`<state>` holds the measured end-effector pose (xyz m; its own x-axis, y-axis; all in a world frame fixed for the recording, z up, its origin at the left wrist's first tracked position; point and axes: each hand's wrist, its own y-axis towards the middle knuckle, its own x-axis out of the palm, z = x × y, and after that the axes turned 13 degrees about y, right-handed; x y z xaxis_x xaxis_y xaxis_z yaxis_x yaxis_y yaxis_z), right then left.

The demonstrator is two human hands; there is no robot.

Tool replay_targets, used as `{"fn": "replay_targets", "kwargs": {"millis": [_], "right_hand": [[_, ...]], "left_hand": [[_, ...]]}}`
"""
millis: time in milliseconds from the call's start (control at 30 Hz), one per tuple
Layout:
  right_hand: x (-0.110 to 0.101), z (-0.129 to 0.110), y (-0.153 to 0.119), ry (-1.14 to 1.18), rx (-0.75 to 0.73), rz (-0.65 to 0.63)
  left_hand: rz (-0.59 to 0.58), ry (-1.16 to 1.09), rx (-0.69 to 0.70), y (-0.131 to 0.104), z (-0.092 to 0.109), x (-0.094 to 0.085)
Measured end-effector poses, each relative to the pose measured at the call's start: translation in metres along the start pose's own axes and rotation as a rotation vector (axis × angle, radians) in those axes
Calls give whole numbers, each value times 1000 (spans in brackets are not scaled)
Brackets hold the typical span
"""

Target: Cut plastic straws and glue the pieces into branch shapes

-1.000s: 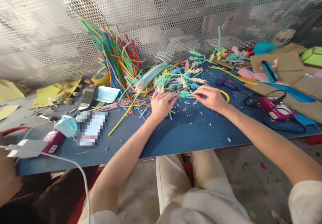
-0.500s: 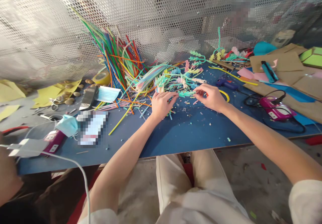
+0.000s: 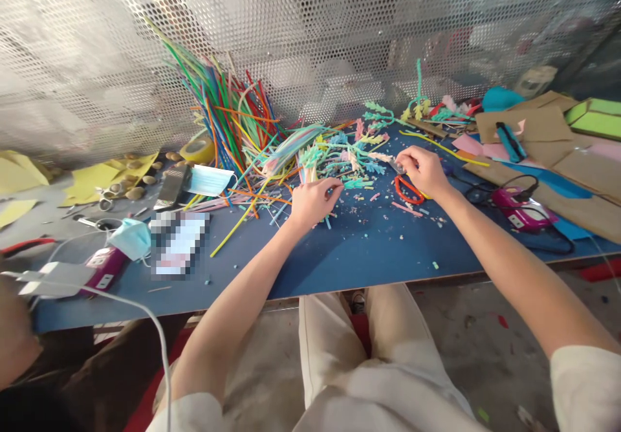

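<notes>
My left hand (image 3: 313, 202) is closed over the table, its thumb and forefinger pinched at the left end of a green fuzzy piece (image 3: 358, 183). Metal blades show at the fingertips of my right hand (image 3: 423, 170), which grips a pair of scissors near the blades. The red scissor handles (image 3: 408, 191) hang below the fingers. Between and beyond my hands lies a pile of pastel fuzzy sprigs (image 3: 352, 154). A bundle of pale fuzzy stems (image 3: 294, 147) rests left of it, beside a tall heap of coloured stems (image 3: 226, 112).
Left are a blue face mask (image 3: 208, 181), a phone (image 3: 179, 244), yellow tape (image 3: 198, 151) and a power bank with a white cable. On the right lie cardboard (image 3: 521, 125), a cutter (image 3: 510, 142) and a magenta power strip (image 3: 521, 209). A co-worker's arm shows far left.
My right hand has left the green piece, moved right and slightly up, and taken hold of the scissors. My left hand stays nearly where it was.
</notes>
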<state>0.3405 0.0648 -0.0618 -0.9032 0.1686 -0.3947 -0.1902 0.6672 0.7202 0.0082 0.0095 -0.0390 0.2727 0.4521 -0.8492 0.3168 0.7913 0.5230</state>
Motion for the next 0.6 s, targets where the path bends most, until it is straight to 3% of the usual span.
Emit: {"fn": "replay_targets", "kwargs": {"millis": [233,400,500,600], "right_hand": [[-5,19,3,10,-19,-25],[0,18,0,13,-10,-50],[2,7,-1,1,-66,-62],[3,-15,3,9,-164,-118]], "left_hand": [[-233,185,26,-9,30,-27],[-383,195,28,-32,28,-29],[-394,131,29,-36,19,-31],[-285,60,-17,-22,9,-35]]}}
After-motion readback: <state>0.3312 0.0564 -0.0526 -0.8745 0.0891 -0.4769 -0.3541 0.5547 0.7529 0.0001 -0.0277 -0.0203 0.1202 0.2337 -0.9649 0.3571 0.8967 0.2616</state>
